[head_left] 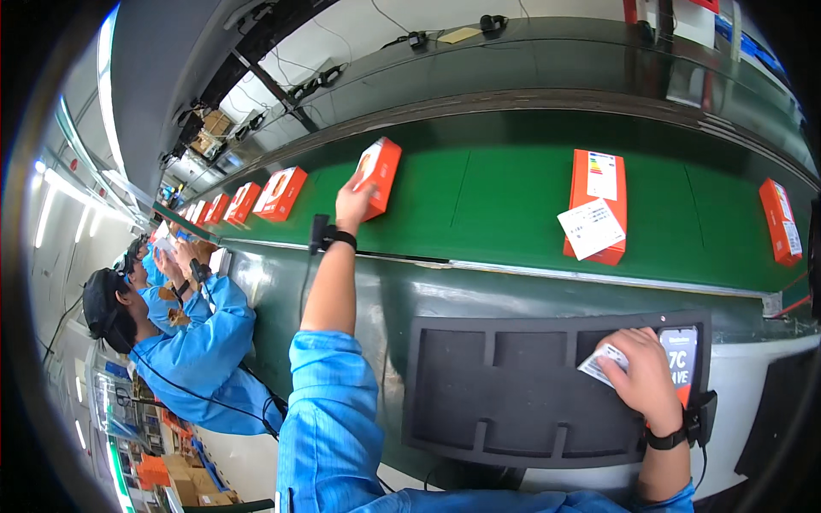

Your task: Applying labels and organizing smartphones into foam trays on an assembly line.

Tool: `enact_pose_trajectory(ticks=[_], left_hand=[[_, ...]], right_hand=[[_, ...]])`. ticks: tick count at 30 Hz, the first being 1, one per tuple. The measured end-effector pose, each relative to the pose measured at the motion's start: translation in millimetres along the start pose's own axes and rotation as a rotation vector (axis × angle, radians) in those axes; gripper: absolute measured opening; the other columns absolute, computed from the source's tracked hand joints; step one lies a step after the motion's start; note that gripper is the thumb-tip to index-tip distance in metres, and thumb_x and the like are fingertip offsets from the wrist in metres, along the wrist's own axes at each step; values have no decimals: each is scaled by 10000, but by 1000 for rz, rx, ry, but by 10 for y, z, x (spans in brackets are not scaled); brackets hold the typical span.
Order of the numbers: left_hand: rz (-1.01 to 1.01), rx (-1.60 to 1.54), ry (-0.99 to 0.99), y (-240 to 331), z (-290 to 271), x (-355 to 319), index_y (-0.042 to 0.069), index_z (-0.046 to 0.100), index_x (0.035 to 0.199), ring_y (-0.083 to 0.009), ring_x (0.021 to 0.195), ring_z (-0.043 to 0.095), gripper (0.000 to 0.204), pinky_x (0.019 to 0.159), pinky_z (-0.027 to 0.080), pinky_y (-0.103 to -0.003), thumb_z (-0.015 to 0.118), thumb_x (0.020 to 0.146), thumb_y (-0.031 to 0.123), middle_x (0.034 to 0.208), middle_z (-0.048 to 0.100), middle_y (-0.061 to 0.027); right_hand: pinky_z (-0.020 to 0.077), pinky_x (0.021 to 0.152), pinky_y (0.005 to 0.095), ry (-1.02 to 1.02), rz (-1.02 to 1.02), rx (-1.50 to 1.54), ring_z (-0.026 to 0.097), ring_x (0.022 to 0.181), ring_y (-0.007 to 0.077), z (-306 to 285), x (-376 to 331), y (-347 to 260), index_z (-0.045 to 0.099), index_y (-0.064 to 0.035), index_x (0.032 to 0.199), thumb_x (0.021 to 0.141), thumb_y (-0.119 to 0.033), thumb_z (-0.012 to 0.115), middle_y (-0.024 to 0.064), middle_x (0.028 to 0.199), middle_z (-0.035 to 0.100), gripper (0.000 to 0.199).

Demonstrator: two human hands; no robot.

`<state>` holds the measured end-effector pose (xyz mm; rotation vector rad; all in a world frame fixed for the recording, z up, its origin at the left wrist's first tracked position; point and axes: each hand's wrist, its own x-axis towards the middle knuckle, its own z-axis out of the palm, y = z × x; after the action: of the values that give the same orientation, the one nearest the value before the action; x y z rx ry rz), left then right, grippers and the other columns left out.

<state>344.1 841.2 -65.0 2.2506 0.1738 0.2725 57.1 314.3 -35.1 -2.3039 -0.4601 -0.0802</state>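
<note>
Left hand grips a light, stiff orange box by its lower corner on the green belt; right hand pinches a paper slip.

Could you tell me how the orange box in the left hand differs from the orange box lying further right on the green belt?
The box in the left hand is gripped by the left hand and tilted up; the box further right lies flat, untouched. The right one carries a loose white leaflet on top; the held one has none. Both are orange cartons over the green belt.
</note>
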Motion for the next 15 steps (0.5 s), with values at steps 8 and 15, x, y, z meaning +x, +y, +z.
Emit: enact_pose_trajectory(ticks=[8, 15], left_hand=[[-282, -540, 577, 634, -71, -852, 25, 638, 1125, -168, 965, 581, 291, 878, 440, -301, 537, 872, 128, 1041, 646, -72], [212, -427, -742, 1736, 849, -2698, 29, 550, 1260, -144, 1003, 608, 382, 872, 486, -291, 634, 914, 169, 1099, 645, -97]], right_hand=[[456, 774, 270, 167, 115, 606, 592, 855, 171, 126, 19, 6, 621, 20, 954, 877, -26, 538, 86, 903, 602, 122], [480, 779, 226, 233, 220, 1091, 621, 850, 84, 262, 65, 36, 549, -20, 994, 869, 11, 613, 66, 928, 680, 144]])
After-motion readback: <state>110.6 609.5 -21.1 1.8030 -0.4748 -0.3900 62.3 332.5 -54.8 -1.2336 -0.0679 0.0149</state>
